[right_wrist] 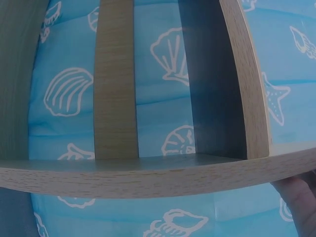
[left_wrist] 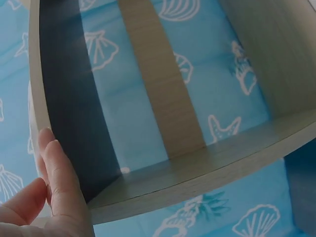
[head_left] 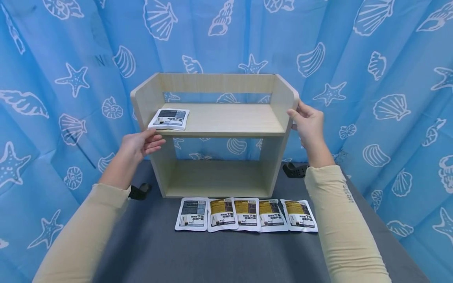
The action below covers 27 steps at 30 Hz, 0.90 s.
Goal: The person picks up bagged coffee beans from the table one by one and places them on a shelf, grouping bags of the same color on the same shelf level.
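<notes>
A small light-wood desktop shelf (head_left: 226, 134) with two tiers stands on a dark table. My left hand (head_left: 141, 144) is at the front left corner of its upper board, thumb near the top edge and fingers below it. In the left wrist view the fingertips (left_wrist: 49, 136) lie against the board's front edge. Just above that hand, a white pouch with a dark label (head_left: 170, 119) lies flat on the upper tier. My right hand (head_left: 308, 124) holds the front edge of the right side panel (head_left: 283, 102), its thumb at the edge and its other fingers on the outer side.
In front of the shelf, a row of white pouches lies on the grey table (head_left: 212, 259). The leftmost pouch (head_left: 191, 214) has a dark label; several others, like the rightmost pouch (head_left: 299, 215), have gold ones. A blue shell-patterned curtain (head_left: 226, 35) hangs behind.
</notes>
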Each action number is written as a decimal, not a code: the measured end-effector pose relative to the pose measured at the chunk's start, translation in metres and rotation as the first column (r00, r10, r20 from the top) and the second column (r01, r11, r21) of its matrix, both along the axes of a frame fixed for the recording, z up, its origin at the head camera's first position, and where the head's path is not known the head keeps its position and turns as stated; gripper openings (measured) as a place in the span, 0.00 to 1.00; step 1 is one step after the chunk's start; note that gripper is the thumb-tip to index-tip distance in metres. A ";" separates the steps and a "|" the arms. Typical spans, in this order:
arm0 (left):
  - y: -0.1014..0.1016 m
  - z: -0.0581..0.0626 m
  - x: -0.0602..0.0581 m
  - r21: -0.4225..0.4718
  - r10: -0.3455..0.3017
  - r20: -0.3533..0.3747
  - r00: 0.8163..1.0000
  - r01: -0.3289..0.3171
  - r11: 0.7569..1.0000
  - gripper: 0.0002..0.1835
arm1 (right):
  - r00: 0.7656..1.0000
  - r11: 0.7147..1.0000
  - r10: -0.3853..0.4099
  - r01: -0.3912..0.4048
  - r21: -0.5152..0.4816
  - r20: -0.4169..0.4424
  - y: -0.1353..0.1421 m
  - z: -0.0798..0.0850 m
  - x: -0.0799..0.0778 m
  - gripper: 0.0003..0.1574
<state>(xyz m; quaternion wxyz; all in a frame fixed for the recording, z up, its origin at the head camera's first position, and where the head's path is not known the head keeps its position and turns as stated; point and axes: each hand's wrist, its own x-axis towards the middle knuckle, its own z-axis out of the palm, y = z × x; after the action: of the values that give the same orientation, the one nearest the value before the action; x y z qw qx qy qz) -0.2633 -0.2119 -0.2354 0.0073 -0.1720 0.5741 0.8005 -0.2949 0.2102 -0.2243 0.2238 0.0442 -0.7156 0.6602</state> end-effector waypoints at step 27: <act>-0.016 -0.081 0.043 -0.171 -0.146 0.031 0.989 0.150 0.974 0.35 | 0.999 0.991 0.002 -0.006 0.130 0.033 0.001 0.018 -0.002 0.38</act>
<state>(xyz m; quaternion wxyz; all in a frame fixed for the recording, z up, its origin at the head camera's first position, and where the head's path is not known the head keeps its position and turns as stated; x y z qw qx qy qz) -0.2199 -0.2284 -0.3167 0.0573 -0.1362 0.6525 0.7432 -0.2968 0.2111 -0.2063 0.2073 0.0493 -0.7607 0.6132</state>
